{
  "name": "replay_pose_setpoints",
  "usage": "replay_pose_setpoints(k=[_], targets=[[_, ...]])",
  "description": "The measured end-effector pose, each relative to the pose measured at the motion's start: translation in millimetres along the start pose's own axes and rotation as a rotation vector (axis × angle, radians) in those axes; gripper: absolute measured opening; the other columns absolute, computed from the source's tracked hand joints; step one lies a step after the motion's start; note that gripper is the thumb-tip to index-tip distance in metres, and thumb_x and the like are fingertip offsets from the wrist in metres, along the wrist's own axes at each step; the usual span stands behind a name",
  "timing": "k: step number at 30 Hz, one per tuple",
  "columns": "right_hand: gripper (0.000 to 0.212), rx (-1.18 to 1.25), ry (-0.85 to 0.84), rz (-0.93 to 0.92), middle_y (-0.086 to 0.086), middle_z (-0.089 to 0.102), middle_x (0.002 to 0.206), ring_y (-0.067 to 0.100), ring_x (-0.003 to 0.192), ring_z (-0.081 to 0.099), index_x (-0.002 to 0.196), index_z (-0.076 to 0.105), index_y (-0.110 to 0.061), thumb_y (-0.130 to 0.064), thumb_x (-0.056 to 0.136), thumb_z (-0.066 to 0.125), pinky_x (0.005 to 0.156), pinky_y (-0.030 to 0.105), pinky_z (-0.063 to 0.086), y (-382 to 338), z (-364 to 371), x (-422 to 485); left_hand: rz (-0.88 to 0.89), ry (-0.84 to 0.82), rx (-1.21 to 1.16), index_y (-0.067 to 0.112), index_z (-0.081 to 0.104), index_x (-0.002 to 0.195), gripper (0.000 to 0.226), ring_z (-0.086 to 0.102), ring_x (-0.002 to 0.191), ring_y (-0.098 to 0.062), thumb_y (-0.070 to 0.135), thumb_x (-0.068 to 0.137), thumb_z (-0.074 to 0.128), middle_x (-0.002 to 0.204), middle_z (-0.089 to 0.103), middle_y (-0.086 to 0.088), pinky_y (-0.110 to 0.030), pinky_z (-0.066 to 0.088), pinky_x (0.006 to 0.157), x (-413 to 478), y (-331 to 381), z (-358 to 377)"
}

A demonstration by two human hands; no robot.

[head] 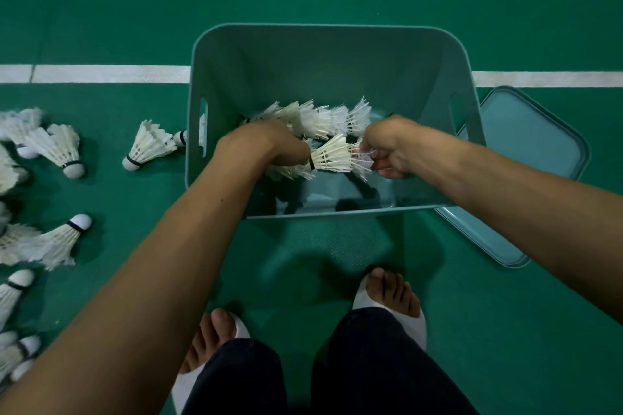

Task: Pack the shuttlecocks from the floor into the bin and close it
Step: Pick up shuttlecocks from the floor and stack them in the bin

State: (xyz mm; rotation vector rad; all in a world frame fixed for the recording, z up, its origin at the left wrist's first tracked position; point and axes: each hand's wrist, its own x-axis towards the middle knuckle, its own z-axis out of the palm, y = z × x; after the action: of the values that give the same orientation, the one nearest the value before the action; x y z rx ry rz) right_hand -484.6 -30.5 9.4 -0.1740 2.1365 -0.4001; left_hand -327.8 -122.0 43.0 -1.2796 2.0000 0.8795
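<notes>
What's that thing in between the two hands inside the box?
A white shuttlecock, lying sideways in the bin, cork end by the left hand, feathers toward the right hand. The head view shows it.

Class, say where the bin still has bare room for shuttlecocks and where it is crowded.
Free: the bin bottom between the hands and the near wall. Crowded: the middle, where left hand and right hand grip shuttlecocks.

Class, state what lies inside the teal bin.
Inside the bin: white shuttlecocks, the left hand and right hand each gripping some. Hands and feathers hide part of its floor.
</notes>
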Motion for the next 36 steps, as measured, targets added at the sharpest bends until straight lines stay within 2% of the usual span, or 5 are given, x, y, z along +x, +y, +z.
replay_pose_setpoints(k=[5, 13, 20, 27, 36], targets=[[0.013, 0.038, 0.021, 0.012, 0.004, 0.055, 0.081, 0.016, 0.062, 0.05, 0.11, 0.06, -0.008, -0.005, 0.097, 0.058, 0.05, 0.025, 0.042, 7, -9, 7, -0.01, -0.091, -0.003, 0.011, 0.053, 0.118, 0.034, 0.074, 0.085, -0.03, 0.033, 0.094, 0.057, 0.098, 0.068, -0.014, -0.047, 0.061, 0.087, 1, -5, -7], [0.004, 0.103, -0.125, 0.065, 0.004, 0.055, 0.077, 0.019, 0.067, 0.053, 0.094, 0.056, -0.013, -0.009, 0.093, 0.058, 0.06, 0.028, 0.046, 13, -9, 7, -0.006, -0.072, -0.041, 0.013, 0.042, 0.148, 0.054, 0.07, 0.089, -0.031, 0.031, 0.098, 0.052, 0.115, 0.059, -0.015, -0.044, 0.06, 0.083, 3, -2, -2], [0.032, 0.058, -0.312, -0.012, 0.002, 0.062, 0.092, 0.02, 0.085, 0.058, 0.092, 0.061, -0.015, -0.017, 0.073, 0.086, 0.081, 0.034, 0.048, 9, -8, -1, -0.005, -0.052, -0.039, 0.013, 0.041, 0.15, 0.057, 0.067, 0.107, -0.036, 0.034, 0.098, 0.049, 0.139, 0.054, -0.018, -0.049, 0.056, 0.097, 1, 0, -2], [0.02, 0.019, -0.206, -0.009, -0.002, 0.056, 0.066, 0.01, 0.05, 0.045, 0.079, 0.06, -0.011, -0.003, 0.082, 0.079, 0.051, 0.022, 0.042, 6, 2, 0, 0.01, -0.066, -0.032, 0.01, 0.043, 0.146, 0.05, 0.071, 0.089, -0.03, 0.029, 0.101, 0.052, 0.126, 0.057, -0.014, -0.048, 0.061, 0.086, 5, -3, -1], [0.038, 0.319, -0.078, -0.046, 0.015, 0.072, 0.105, 0.023, 0.061, 0.067, 0.11, 0.065, 0.001, 0.009, 0.076, 0.079, 0.033, 0.017, 0.044, 7, -10, -8, 0.036, 0.0, -0.016, 0.011, 0.045, 0.145, 0.047, 0.066, 0.11, -0.035, 0.027, 0.101, 0.045, 0.138, 0.055, -0.017, -0.049, 0.056, 0.097, -1, 2, -2]])
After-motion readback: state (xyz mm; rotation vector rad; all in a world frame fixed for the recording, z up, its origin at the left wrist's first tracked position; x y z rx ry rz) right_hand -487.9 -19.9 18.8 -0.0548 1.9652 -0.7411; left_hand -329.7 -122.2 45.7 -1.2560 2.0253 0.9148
